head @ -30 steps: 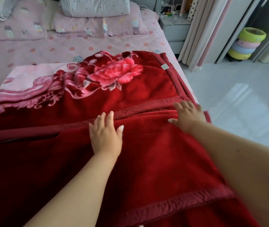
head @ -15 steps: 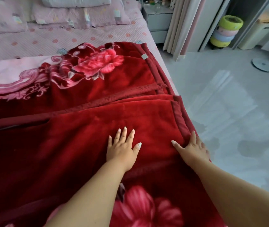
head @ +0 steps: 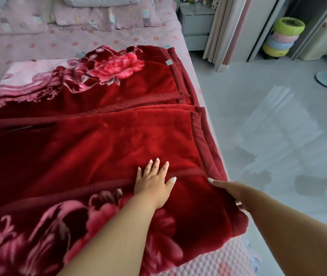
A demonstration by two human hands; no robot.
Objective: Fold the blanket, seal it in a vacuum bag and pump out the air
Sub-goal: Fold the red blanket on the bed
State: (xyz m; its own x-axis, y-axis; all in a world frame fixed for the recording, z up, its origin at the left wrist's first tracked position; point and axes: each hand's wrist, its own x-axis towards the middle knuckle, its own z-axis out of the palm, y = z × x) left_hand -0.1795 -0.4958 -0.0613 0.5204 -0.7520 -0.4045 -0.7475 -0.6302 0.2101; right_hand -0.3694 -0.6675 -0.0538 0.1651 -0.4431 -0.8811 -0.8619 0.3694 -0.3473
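Blanket [head: 103,148] ran lengthwise leftward across the bed [head: 103,38] from our hands: left hand [head: 152,184] flat on it, right hand [head: 231,191] gripping its nearer edge.

A pink quilted bed [head: 118,39] carries the folded red blanket [head: 103,140] and pillows [head: 103,16].

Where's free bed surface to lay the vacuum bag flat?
Free: pink quilt between the pillows and the blanket; a narrow strip at the near corner. Crowded: the blanket fills the middle, with left hand and right hand on it.
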